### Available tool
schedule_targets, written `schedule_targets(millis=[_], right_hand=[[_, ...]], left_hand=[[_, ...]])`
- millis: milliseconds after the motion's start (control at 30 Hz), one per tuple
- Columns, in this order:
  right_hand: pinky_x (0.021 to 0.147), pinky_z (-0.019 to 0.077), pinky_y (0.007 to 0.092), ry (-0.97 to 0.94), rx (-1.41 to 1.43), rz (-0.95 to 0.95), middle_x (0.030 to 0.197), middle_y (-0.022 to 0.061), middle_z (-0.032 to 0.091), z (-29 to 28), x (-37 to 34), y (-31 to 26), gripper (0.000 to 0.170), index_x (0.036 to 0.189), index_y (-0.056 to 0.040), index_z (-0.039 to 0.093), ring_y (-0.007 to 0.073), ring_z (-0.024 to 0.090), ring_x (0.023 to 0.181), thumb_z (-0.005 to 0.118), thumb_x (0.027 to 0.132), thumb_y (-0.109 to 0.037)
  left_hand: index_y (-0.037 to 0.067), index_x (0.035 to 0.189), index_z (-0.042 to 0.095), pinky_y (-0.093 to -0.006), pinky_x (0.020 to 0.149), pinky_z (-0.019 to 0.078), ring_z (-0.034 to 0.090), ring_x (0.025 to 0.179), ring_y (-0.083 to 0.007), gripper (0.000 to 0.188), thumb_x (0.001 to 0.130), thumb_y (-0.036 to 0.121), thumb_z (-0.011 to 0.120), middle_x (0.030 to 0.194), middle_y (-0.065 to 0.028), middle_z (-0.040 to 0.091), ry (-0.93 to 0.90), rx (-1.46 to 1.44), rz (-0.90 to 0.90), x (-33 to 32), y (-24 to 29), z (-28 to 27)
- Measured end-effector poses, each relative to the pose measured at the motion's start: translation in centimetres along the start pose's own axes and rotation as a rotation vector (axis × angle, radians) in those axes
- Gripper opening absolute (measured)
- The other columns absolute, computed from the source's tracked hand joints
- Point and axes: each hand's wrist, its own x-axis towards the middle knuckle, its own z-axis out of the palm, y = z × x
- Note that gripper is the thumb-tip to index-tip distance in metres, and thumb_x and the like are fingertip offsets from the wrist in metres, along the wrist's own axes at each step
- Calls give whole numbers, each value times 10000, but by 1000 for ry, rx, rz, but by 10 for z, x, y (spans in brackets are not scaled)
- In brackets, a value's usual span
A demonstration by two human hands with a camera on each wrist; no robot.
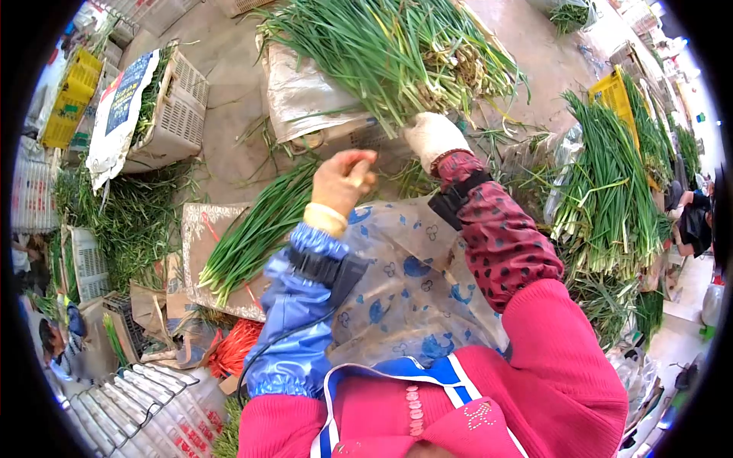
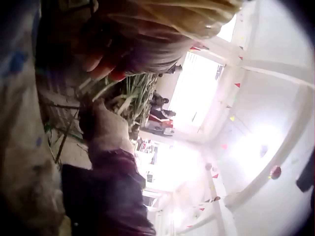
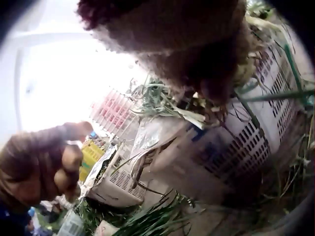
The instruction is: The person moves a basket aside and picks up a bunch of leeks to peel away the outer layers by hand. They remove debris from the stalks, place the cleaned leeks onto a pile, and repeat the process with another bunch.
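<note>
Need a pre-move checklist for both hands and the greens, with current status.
1. Left hand free of stalks: ok, none visible in it.
2. Right hand at the large pile of green stalks: ok, it is at the pile's near edge, by the pale ends.
3. Right hand's grip on stalks: cannot tell, fingertips are lost in shadow in the right wrist view.
4. Smaller green bundle on the board: ok, lying on it, to the left of the apron.
5. That bundle tied: cannot tell; a red strand shows beside it, but no knot is visible.
6. Floor free of scraps: not ok, loose leaves lie on it.
</note>
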Motion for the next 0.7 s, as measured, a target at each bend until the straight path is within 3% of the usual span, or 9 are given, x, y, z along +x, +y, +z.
schedule_targets(millis=[167,300,400,500,600,633,667,700], right_hand=[[862,485,438,111,295,-48,998,188,665,13,-14,-6,328,1032,-94,672,369,620,964,558,858,-348],[805,511,439,127,72,89,947,179,681,3,-17,-12,293,992,-78,689,364,647,919,532,872,-294],[783,518,445,35,-10,2,914,175,686,12,4,-7,272,946,-69,702,363,657,895,514,869,-249],[787,514,454,69,88,-39,906,174,683,3,-3,-24,259,927,-80,709,352,657,900,515,855,-236],[781,517,445,64,163,-247,880,174,680,-1,-35,-42,256,943,-78,684,350,658,874,534,862,-268],[779,515,450,-17,114,-287,865,178,672,5,-43,-45,240,957,-95,668,358,651,863,551,859,-279],[776,512,456,-97,67,-327,851,182,663,10,-50,-46,229,972,-111,651,367,644,853,568,856,-291],[802,503,459,-124,98,-334,875,195,667,11,-55,-42,268,989,-87,646,368,645,876,577,845,-302]], left_hand=[[48,1022,650,-232,526,470,576,609,-89,239,912,259,631,787,-34,670,70,100,-103,61,-3,19],[57,1005,649,-247,490,468,577,591,-103,281,891,314,653,770,-45,674,105,128,-187,92,-16,18],[61,960,663,-259,488,466,571,575,-109,273,883,323,655,749,-45,670,94,139,-194,96,-14,21],[27,985,660,-262,486,443,553,561,-121,300,866,301,685,740,-53,673,90,138,-228,99,-17,18],[38,946,671,-268,548,479,578,582,-140,302,878,332,678,786,-60,685,28,241,-5,110,-29,0],[21,954,664,-259,582,485,601,627,-154,249,897,264,661,765,-45,668,65,-31,-47,102,-21,7],[6,974,648,-278,587,502,629,672,-175,201,907,195,641,777,-68,663,-10,-109,-165,91,-7,1],[3,992,636,-295,582,510,638,682,-198,183,912,167,627,787,-90,662,5,-204,-145,92,-13,-10]])
